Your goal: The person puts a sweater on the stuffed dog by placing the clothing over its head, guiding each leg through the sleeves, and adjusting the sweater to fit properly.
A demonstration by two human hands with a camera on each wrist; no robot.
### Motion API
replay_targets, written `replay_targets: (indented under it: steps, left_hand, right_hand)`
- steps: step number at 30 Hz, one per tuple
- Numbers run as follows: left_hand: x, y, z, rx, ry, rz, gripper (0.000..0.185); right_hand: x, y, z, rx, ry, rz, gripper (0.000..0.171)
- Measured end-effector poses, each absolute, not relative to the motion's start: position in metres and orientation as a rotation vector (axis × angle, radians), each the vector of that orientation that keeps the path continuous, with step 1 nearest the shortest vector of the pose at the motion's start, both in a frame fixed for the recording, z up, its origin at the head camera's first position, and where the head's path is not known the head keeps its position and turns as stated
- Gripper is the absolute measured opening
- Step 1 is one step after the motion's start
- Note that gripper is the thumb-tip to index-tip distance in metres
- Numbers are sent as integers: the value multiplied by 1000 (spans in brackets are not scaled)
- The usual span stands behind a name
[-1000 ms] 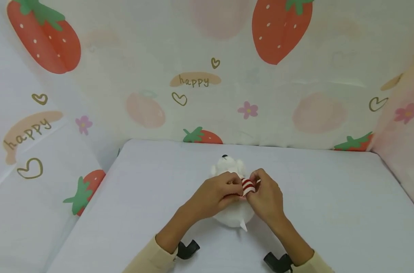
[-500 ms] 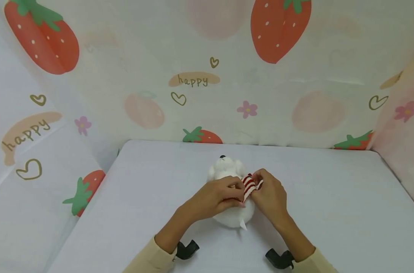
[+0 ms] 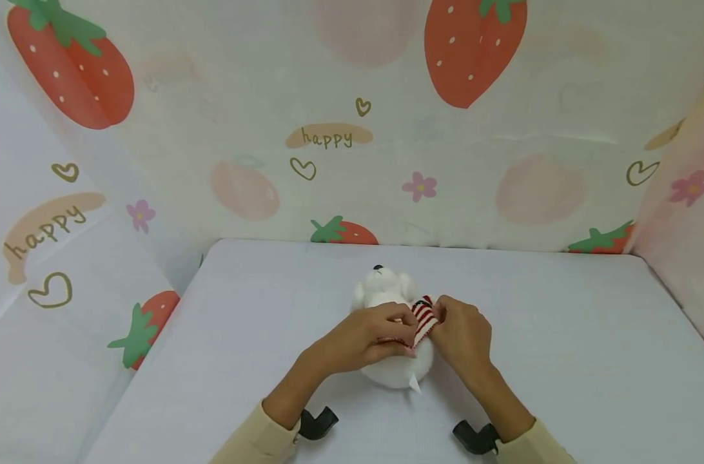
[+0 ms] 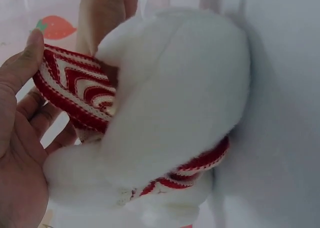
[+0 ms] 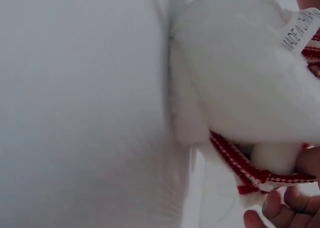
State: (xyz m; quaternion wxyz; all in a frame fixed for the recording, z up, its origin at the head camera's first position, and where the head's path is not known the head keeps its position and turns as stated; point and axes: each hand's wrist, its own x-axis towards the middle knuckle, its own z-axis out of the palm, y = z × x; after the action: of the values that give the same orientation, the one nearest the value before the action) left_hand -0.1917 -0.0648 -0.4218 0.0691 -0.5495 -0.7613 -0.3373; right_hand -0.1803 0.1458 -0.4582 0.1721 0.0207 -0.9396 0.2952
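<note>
A white plush toy (image 3: 382, 287) with a black nose lies on the table, its head toward the back wall. Around its body is a red-and-white striped knit sweater (image 3: 424, 317). My left hand (image 3: 366, 335) pinches the sweater's hem between thumb and fingers; the left wrist view shows the knit (image 4: 82, 85) stretched away from the fur. On the toy's right side, my right hand (image 3: 462, 330) grips the sweater's other edge. In the right wrist view its fingers (image 5: 280, 210) curl beside the red trim, near a white limb. Both hands hide much of the toy's middle.
The white tabletop (image 3: 259, 296) runs to a strawberry-printed cloth backdrop (image 3: 474, 142) behind and at the sides. A white label (image 5: 300, 30) hangs from the toy's rear. Black fittings (image 3: 319, 424) sit at both wrists.
The right hand has moved slightly right and nearer, drawing the striped knit out wider between the hands. The left hand has shifted only slightly.
</note>
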Motion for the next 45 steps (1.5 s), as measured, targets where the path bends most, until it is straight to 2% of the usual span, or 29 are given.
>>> replay_targets:
  steps: [2,6,11,16,26,36,45]
  left_hand:
    - [-191,-66,-422,-1631,-2309,-1064,10]
    - [-190,-65,-423,-1540,-2372,-1098,12]
    - [-189,-60,-425,-1368,-2519,-935,15]
    - [-191,-55,-422,-1187,-2662,-707,28]
    - [-203,-35,-417,-1006,-2796,-595,25]
    - [-212,-29,-425,-986,-2748,-676,26]
    - [-215,-31,-434,-986,-2665,-777,25]
  right_hand:
    - [-180,147,-458,64,-2711,844,4]
    - [-181,149,-456,119,-2785,921,17]
    - [-182,150,-455,170,-2743,955,11]
    - [-183,146,-455,223,-2702,942,14]
    - [-175,139,-452,396,-2624,476,20]
    - [-168,135,-445,650,-2482,116,17]
    - [-167,140,-437,754,-2528,354,22]
